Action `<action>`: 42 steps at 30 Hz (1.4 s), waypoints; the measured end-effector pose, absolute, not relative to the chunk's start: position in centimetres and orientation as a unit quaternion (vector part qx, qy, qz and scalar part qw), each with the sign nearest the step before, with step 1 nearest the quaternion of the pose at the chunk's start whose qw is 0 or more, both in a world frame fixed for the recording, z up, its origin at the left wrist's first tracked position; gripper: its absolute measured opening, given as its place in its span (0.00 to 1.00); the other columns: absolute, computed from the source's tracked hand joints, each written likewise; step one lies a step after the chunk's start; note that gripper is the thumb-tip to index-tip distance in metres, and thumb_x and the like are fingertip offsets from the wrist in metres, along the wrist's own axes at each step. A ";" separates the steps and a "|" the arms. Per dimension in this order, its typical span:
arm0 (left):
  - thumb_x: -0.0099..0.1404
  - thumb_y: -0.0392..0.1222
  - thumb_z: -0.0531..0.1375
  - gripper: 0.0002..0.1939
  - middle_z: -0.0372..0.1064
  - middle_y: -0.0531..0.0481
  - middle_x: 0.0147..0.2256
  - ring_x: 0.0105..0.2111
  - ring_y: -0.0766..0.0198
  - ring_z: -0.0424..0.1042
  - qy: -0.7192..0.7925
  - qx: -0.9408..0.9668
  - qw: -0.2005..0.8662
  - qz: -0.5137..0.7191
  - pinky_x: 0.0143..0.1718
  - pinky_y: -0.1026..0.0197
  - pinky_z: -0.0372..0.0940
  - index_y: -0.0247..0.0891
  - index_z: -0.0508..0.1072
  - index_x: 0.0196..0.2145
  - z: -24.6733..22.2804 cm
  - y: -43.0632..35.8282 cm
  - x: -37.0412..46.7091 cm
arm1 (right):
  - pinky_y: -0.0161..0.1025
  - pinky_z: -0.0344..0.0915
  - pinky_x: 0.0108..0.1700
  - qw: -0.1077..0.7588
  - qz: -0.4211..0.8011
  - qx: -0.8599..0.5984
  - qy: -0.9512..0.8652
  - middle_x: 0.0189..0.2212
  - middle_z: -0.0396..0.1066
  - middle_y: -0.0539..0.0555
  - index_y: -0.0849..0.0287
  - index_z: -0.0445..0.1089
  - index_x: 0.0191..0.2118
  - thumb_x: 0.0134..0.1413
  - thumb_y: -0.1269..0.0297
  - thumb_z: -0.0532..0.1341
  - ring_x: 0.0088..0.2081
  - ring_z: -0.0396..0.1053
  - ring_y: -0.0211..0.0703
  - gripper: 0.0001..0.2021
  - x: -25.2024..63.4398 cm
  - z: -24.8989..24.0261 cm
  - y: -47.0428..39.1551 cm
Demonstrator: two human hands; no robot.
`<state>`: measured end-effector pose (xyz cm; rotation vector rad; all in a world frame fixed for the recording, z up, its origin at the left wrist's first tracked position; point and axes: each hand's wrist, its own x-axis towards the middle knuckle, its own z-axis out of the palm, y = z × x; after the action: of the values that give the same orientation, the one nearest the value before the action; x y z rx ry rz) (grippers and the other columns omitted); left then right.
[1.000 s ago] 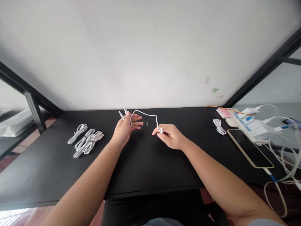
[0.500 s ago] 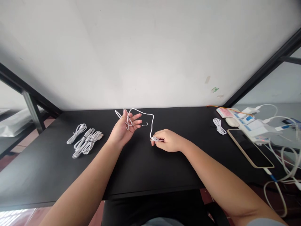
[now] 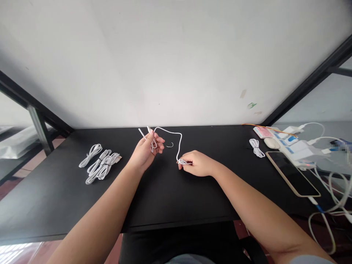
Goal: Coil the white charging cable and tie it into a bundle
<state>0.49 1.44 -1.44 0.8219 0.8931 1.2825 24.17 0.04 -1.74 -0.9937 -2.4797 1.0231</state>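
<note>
Cable (image 3: 180, 138) sits mid-frame, slack between your hands. Left hand (image 3: 147, 148): thumb clamps its loops, fingers half curled. Right hand (image 3: 195, 164): fingertips pinch a gathered length. Keep loops even, feed slack gently — don't let that bend near frame centre kink.

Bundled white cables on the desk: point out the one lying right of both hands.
The bundle near the phone; the other bundles lie grouped left of the left hand.
</note>
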 end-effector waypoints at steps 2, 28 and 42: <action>0.56 0.62 0.68 0.27 0.71 0.54 0.30 0.25 0.71 0.70 0.403 0.370 0.620 0.563 0.25 0.68 0.65 0.37 0.65 0.34 -1.5 1.4 0.6 | 0.31 0.58 0.34 0.149 0.355 -0.340 -0.858 0.32 0.74 0.49 0.59 0.77 0.34 0.56 0.73 0.58 0.28 0.63 0.30 0.09 24.2 -1.8 0.0; 0.63 0.65 0.60 0.28 0.77 0.41 0.44 0.45 0.61 0.77 0.474 0.517 0.547 0.457 0.46 0.62 0.69 0.33 0.76 0.37 -2.7 1.1 1.2 | 0.33 0.56 0.33 0.162 0.336 -0.367 -0.852 0.28 0.70 0.49 0.60 0.72 0.33 0.64 0.62 0.59 0.27 0.62 0.32 0.10 24.4 -1.7 0.0; 0.66 0.65 0.56 0.28 0.77 0.43 0.37 0.35 0.65 0.78 0.424 0.558 0.602 0.382 0.40 0.63 0.71 0.34 0.75 0.37 -2.7 1.0 1.4 | 0.33 0.53 0.31 0.162 0.325 -0.379 -0.851 0.23 0.63 0.46 0.59 0.59 0.27 0.67 0.56 0.56 0.25 0.57 0.31 0.17 24.3 -1.8 0.1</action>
<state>1.38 0.96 -2.72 1.2939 0.9833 0.8855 24.33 0.14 -1.80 -1.0814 -2.4290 0.9262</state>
